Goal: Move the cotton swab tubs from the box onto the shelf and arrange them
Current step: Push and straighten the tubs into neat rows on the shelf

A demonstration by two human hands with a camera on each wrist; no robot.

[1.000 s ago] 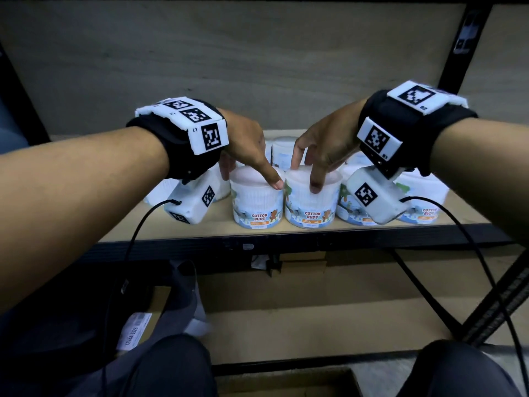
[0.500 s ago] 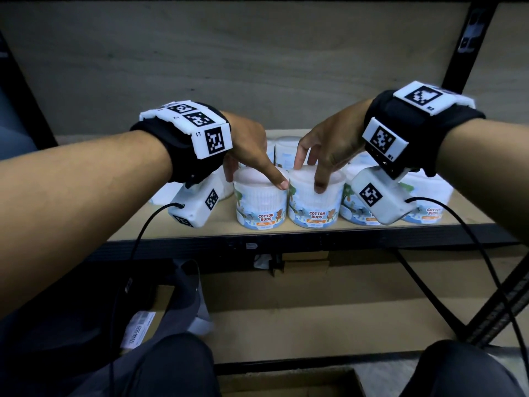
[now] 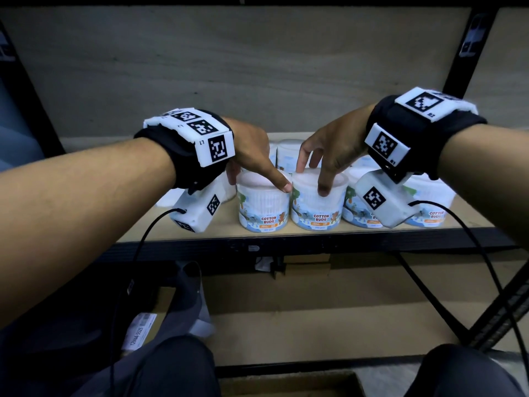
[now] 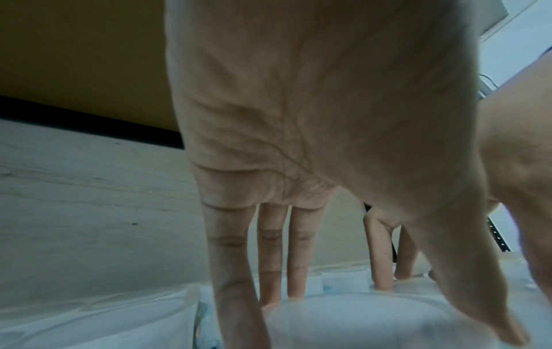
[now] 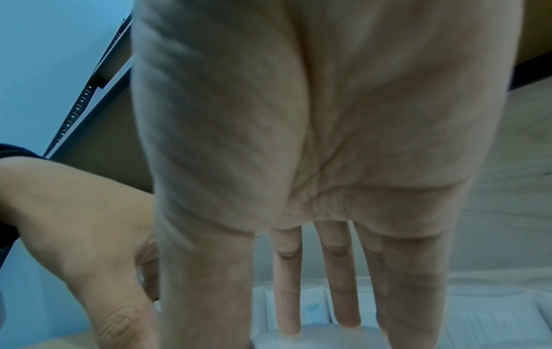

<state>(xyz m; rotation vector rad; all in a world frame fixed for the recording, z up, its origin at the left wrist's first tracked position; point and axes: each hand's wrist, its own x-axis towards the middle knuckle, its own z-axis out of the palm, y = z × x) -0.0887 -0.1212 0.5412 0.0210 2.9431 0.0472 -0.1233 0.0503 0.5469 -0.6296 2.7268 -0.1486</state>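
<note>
Several white cotton swab tubs with "COTTON BUDS" labels stand on the wooden shelf. My left hand reaches down over a front-row tub, thumb on the lid's right edge and fingers behind it. My right hand grips the neighbouring tub from above, thumb at the front and fingers at the back. The two tubs stand side by side, almost touching. In the left wrist view my left hand has its fingers down around the tub's lid. In the right wrist view my right hand reaches its tub's lid.
More tubs stand to the right and in a back row; others at the left are partly hidden by my wrist camera. The shelf's black front rail runs below. A cardboard box sits at the bottom, between my knees.
Both hands stay on the same two front tubs; only small shifts of the fingers and of the view show.
</note>
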